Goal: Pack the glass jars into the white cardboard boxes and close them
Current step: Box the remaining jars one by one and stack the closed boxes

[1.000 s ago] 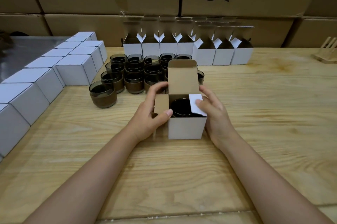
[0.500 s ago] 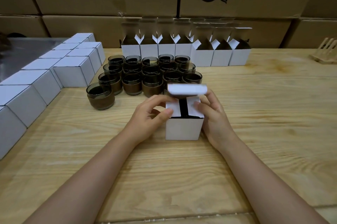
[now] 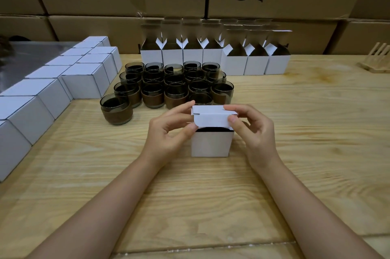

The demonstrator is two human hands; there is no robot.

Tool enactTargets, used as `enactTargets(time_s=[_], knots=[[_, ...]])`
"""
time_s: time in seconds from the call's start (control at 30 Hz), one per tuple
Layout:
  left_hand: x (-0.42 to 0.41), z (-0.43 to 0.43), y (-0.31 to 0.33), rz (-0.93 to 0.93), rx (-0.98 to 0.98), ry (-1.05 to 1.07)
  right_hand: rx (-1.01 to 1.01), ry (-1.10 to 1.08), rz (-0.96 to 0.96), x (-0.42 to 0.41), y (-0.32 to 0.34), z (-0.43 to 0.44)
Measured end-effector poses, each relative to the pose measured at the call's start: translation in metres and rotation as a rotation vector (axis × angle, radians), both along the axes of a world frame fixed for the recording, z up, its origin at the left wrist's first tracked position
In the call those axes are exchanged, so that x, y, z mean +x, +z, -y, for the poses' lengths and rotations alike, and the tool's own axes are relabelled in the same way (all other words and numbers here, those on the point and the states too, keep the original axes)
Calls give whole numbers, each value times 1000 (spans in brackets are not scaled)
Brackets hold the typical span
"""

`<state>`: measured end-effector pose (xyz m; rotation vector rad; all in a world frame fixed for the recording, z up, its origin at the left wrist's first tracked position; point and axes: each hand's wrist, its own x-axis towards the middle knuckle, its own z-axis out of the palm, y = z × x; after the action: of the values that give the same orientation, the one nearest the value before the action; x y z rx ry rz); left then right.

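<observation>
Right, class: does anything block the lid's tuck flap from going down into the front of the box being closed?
Nothing visible does. The left hand and right hand pinch the lid at its ends; its flap hangs just above the front wall of the box, only a dark gap between them.

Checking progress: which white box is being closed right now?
The nearest box: left hand and right hand pinch its half-folded lid flap; others stand untouched.

Wooden table (image 3: 316,132) holds white boxes (image 3: 84,83), glass jars (image 3: 175,94), wooden rack (image 3: 375,62).
</observation>
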<state>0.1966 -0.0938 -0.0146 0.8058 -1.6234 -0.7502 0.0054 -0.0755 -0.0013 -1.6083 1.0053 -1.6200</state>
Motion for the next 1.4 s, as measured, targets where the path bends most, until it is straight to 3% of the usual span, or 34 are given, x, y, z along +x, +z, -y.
enactTargets(time_s=[0.73, 1.03, 1.3, 1.4], knots=[[1, 0, 1, -64, 37, -4, -42, 41, -134, -9, -3, 3], [4, -3, 0, 194, -191, 23, 84, 120, -81, -9, -7, 5], [-11, -5, 2, 593, -765, 459, 95, 92, -77, -6, -3, 2], [-22, -15, 2, 792, -868, 560, 70, 86, -72, -7, -4, 2]])
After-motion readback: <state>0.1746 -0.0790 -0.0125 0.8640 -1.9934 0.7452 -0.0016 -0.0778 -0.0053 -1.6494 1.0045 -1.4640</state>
